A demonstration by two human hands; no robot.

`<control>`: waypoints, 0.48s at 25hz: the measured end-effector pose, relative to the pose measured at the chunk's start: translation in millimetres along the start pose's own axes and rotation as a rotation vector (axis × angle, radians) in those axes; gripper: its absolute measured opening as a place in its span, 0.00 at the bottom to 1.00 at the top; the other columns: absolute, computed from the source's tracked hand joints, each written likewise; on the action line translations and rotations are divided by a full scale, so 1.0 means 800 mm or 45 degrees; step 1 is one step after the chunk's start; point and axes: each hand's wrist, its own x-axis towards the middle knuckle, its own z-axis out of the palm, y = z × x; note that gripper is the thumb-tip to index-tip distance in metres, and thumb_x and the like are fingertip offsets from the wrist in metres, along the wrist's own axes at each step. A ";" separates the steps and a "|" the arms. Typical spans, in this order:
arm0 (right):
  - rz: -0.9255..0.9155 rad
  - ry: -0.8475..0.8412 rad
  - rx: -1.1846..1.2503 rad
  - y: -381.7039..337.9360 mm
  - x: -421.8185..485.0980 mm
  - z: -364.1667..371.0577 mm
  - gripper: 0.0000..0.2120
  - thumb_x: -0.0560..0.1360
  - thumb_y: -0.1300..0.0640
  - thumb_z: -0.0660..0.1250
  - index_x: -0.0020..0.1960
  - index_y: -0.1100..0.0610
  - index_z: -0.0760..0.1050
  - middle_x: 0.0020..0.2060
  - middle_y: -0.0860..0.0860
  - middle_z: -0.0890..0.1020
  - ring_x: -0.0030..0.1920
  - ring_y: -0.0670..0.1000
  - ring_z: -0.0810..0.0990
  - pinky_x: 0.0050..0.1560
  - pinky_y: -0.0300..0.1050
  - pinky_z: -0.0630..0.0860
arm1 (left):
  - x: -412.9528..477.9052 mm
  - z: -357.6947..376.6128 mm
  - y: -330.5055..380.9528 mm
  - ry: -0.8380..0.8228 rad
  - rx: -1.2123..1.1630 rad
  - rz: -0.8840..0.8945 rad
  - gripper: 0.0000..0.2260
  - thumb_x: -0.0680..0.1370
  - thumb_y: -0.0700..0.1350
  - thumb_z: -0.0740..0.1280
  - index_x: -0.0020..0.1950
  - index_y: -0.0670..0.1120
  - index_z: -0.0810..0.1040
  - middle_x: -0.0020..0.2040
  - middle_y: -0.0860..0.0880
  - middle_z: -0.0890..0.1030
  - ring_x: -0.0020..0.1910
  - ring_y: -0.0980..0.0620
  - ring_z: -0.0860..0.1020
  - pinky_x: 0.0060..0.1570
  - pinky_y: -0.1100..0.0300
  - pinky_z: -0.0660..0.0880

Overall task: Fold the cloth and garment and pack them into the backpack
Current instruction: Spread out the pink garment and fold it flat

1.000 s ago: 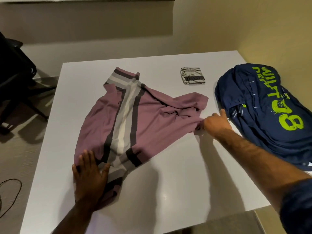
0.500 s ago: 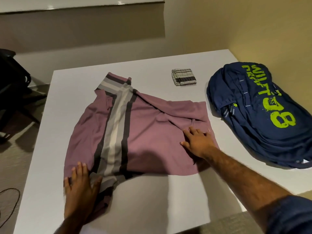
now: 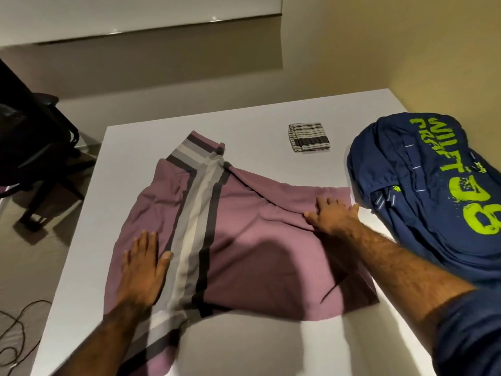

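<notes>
A mauve garment with a grey, white and dark stripe band lies spread on the white table. My left hand rests flat on its left part, fingers straight, beside the stripes. My right hand presses flat on the garment's right upper part, near a crease. A small folded striped cloth lies behind the garment. The navy backpack with lime lettering lies on the table's right side, just beyond my right hand.
A black chair stands on the floor to the left of the table. A dark cable loops on the floor at lower left. A yellow wall runs along the table's right side.
My right hand let go of the garment's right edge and moved onto the fabric, now pressing flat further up. My left hand slid up the garment beside the stripes. The garment lies flatter.
</notes>
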 end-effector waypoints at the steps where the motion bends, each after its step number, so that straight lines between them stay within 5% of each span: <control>1: -0.031 -0.003 -0.046 0.002 0.007 0.011 0.32 0.81 0.37 0.53 0.80 0.52 0.55 0.80 0.56 0.59 0.79 0.60 0.58 0.74 0.71 0.49 | 0.011 0.008 0.003 -0.075 0.002 -0.012 0.37 0.77 0.72 0.32 0.81 0.54 0.33 0.82 0.51 0.35 0.81 0.50 0.36 0.80 0.45 0.39; 3: -0.013 0.023 -0.112 0.013 0.027 0.016 0.35 0.83 0.44 0.55 0.83 0.53 0.44 0.82 0.55 0.48 0.81 0.60 0.49 0.77 0.69 0.45 | 0.008 0.026 0.010 -0.154 0.055 -0.067 0.39 0.75 0.73 0.30 0.80 0.55 0.30 0.81 0.51 0.31 0.80 0.49 0.33 0.79 0.44 0.37; 7: 0.237 0.103 -0.033 0.011 0.060 -0.018 0.44 0.78 0.52 0.66 0.82 0.61 0.43 0.82 0.59 0.48 0.81 0.63 0.48 0.78 0.66 0.52 | -0.061 0.042 0.022 -0.184 0.118 -0.249 0.40 0.73 0.73 0.26 0.79 0.53 0.26 0.81 0.50 0.30 0.81 0.47 0.34 0.80 0.42 0.39; 10: 0.123 0.355 -0.139 -0.038 0.059 -0.029 0.35 0.80 0.58 0.62 0.82 0.60 0.49 0.81 0.63 0.51 0.80 0.66 0.50 0.76 0.68 0.51 | -0.067 0.014 0.039 0.026 0.089 -0.289 0.43 0.76 0.71 0.29 0.84 0.49 0.46 0.84 0.46 0.50 0.83 0.45 0.49 0.80 0.45 0.40; 12: -0.100 0.581 -0.267 -0.068 0.052 -0.015 0.27 0.78 0.59 0.65 0.76 0.58 0.64 0.75 0.63 0.65 0.75 0.66 0.62 0.74 0.69 0.55 | -0.017 -0.017 0.057 0.185 0.020 -0.193 0.35 0.82 0.65 0.39 0.82 0.47 0.59 0.82 0.44 0.60 0.81 0.44 0.57 0.80 0.45 0.45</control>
